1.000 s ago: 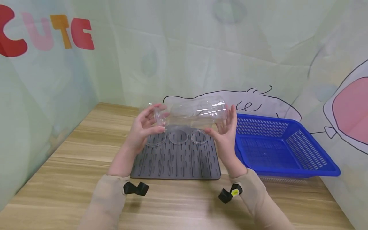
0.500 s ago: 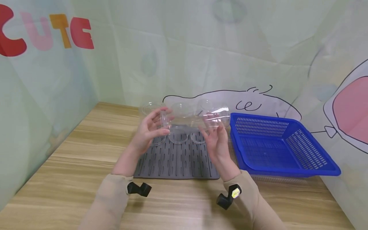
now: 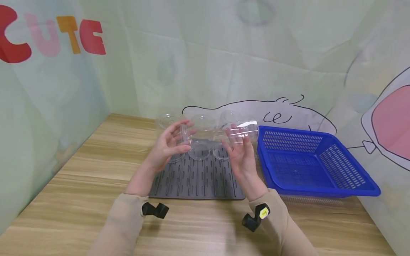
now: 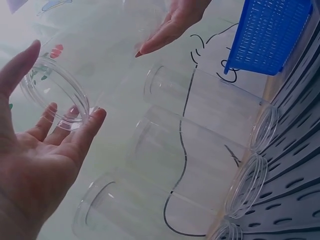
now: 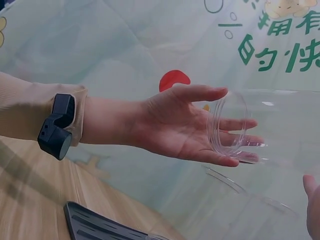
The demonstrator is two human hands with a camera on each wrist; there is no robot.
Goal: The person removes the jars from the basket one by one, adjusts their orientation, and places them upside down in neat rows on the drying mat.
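A clear plastic jar [image 3: 246,131] lies on its side in the air between my hands, above the grey ridged mat [image 3: 205,185]. Around its ringed mouth end, my left hand [image 3: 163,147] grips with thumb and fingers. That ringed mouth [image 4: 57,92] shows plainly inside the left hand in the left wrist view. My right hand [image 3: 242,160] is at the jar's other end, palm up; its extended fingers show through the clear wall. Three similar jars [image 4: 195,135] stand on the mat behind, ringed ends down.
A blue slotted basket [image 3: 272,170] stands right of the mat on the wood-grain table [image 3: 80,185]. Behind the table hangs a printed cloth backdrop [image 3: 205,67], with another cloth wall on the left.
My right hand has moved left and down from the jar's far end, its fingers loosening there. The jar has shifted slightly right, with the left hand still round its mouth.
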